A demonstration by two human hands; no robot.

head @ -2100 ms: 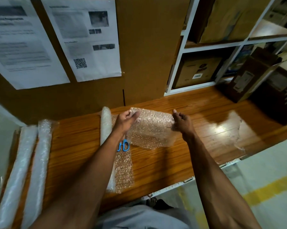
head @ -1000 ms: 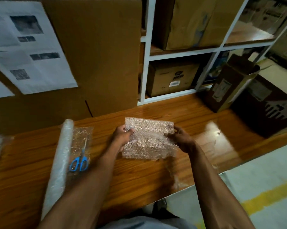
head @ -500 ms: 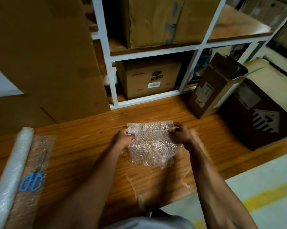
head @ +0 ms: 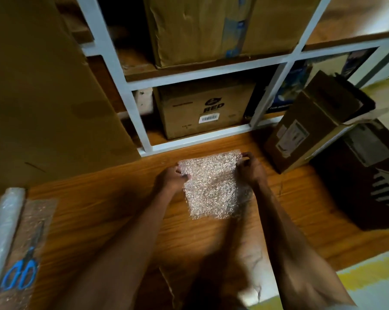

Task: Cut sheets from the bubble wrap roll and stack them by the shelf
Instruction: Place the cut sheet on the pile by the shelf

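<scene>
while the head view has swung right since a second ago, i see the cut sheet [head: 211,186] now carried to centre frame, low over the counter [head: 99,209] just before the shelf [head: 198,140]. left hand [head: 172,179] and right hand [head: 250,167] each grip pinched shut on its top corners. that suggests stacking comes next. bubble wrap roll [head: 3,222] and scissors [head: 21,276] sit lower left, well apart. a tilted carton [head: 305,130] crowds the right; landing spot looks free.

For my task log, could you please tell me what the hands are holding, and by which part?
Both hands hold one cut bubble wrap sheet: the left hand at its far left corner, the right hand at its far right corner.
</scene>
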